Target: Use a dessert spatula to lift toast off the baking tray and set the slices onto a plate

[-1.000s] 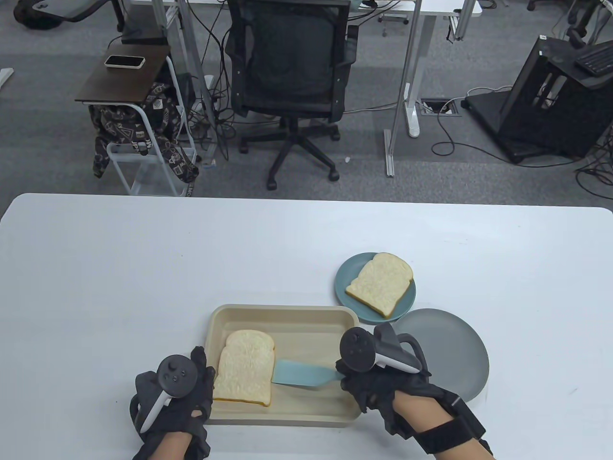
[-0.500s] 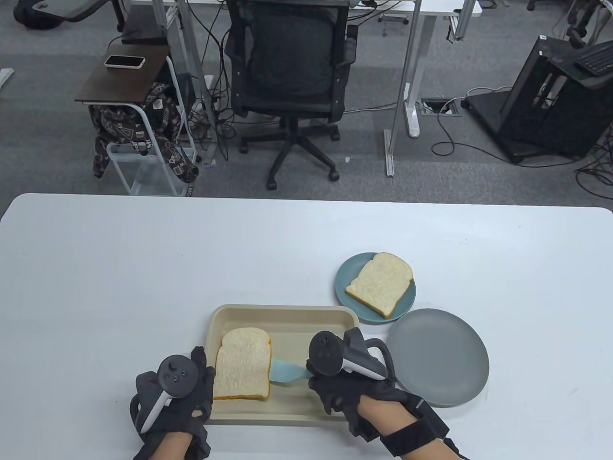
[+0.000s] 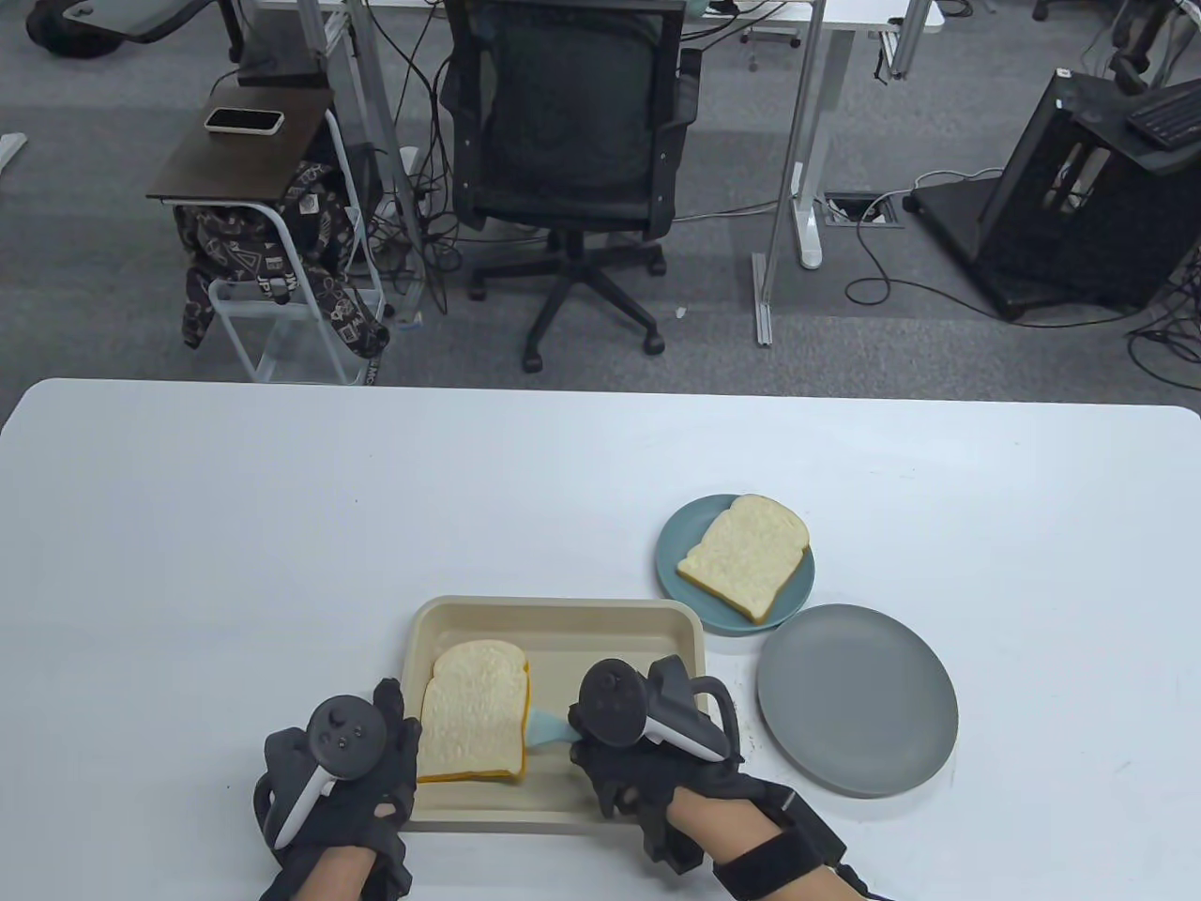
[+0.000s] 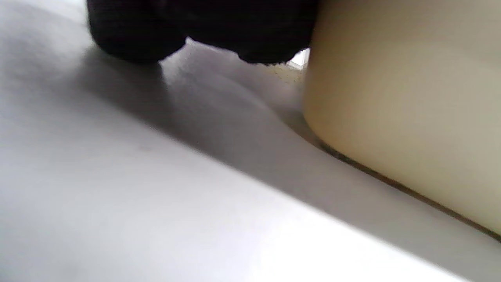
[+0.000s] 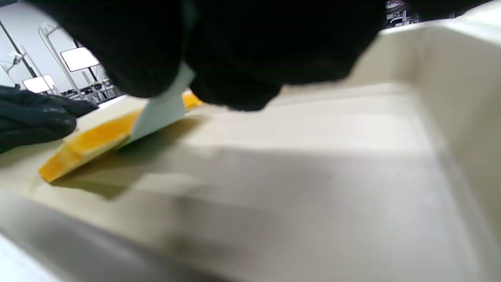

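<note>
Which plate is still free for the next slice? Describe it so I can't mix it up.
Start at the beige tray near the table's front edge and look just to its right. Two plates touch there: the grey plate, nearer the person, is bare, while the teal plate behind it already carries toast.

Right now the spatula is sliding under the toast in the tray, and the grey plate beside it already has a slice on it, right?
Not quite. The grey plate is bare; the table view shows the delivered slice on the teal plate behind it. The rest holds: the right hand works the spatula under the toast in the tray.
</note>
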The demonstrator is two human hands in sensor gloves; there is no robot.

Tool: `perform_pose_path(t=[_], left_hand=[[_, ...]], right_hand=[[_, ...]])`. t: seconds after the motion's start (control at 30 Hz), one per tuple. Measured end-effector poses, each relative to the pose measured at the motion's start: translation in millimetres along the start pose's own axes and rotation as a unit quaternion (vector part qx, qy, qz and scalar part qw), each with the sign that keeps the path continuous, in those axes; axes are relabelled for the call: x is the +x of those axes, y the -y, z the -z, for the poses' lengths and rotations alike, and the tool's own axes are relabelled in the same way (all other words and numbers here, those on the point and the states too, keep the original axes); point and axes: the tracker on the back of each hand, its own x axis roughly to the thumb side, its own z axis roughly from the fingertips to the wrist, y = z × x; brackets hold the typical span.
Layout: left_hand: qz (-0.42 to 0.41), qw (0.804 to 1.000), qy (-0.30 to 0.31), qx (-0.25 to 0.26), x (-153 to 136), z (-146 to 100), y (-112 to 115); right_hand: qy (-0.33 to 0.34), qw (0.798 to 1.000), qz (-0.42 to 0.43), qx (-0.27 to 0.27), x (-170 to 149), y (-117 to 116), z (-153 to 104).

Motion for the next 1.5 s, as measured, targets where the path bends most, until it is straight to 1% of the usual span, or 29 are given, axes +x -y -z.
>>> perform_pose_path(t=[0.13,0.27,0.4,0.53,0.7,0.87,0.97,1.1,1.23,1.5], left_hand=[[-0.001,1.000,0.000,-0.001,0,0,0],[-0.003,1.000,0.000,-0.001,0,0,0],[-0.003,1.000,0.000,-0.001,0,0,0],[-0.003,1.000,0.000,-0.001,0,0,0],[-0.003,1.000,0.000,-0.001,0,0,0],[-0.003,1.000,0.000,-0.001,0,0,0],[-0.002,1.000,0.000,-0.001,0,0,0],[-0.003,1.000,-0.001,-0.002,0,0,-1],[-0.004,1.000,0.000,-0.003,-1,0,-1],[-0.004,1.000,0.000,-0.003,0,0,-1]], right_hand=[[0.000,1.000,0.003,-0.017,-5,3,-7],[-0.004,1.000,0.006,-0.029,-15,15,-18],[-0.015,0.998,0.009,-0.062,-33,35,-29],[-0.043,0.994,0.021,-0.100,-58,61,-40],[-0.080,0.985,0.001,-0.150,-87,89,-53],[-0.124,0.978,-0.009,-0.170,-116,107,-58],[-0.146,0.970,-0.055,-0.187,-134,112,-57],[-0.199,0.962,-0.029,-0.184,-158,110,-52],[-0.241,0.954,-0.037,-0.176,-173,108,-45],[-0.281,0.946,-0.022,-0.161,-191,99,-29]])
